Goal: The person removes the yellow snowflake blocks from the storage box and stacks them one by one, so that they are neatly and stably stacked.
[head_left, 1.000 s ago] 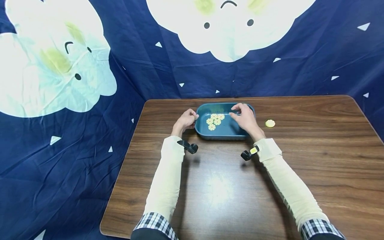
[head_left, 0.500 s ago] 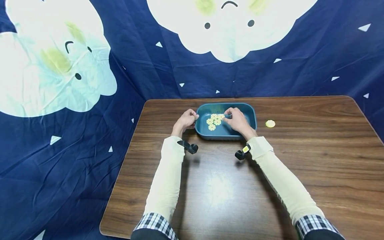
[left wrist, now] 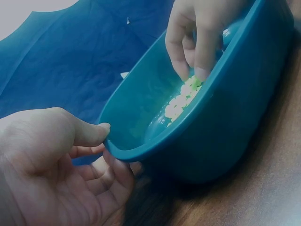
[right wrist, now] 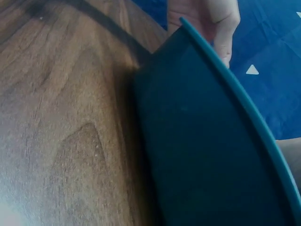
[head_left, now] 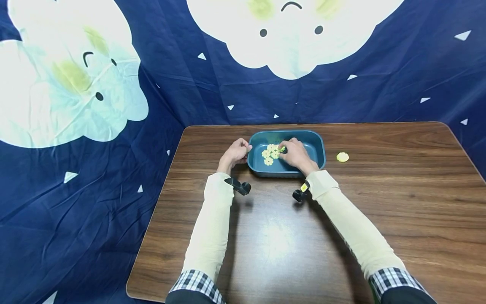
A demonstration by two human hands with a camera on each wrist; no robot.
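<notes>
A teal rectangular basin with rounded corners stands on the table. My left hand pinches its left rim, thumb on top and fingers beneath, as the left wrist view shows. Several pale yellow flower-shaped pieces lie grouped on the basin's floor toward the left. My right hand reaches into the basin and pinches a green-edged flower-shaped piece, tilted, right at the group's right side. In the right wrist view the basin's outer wall hides the fingertips of this hand.
A scalloped pale yellow disc lies on the brown wooden table, to the right of the basin. Blue cloth with white clouds hangs behind the table and along its left side. Each wrist carries a small black camera.
My right hand has moved left inside the basin, from its right end to the flower-shaped pieces, and the green edge of the pinched piece now shows. The left hand has stayed on the rim.
</notes>
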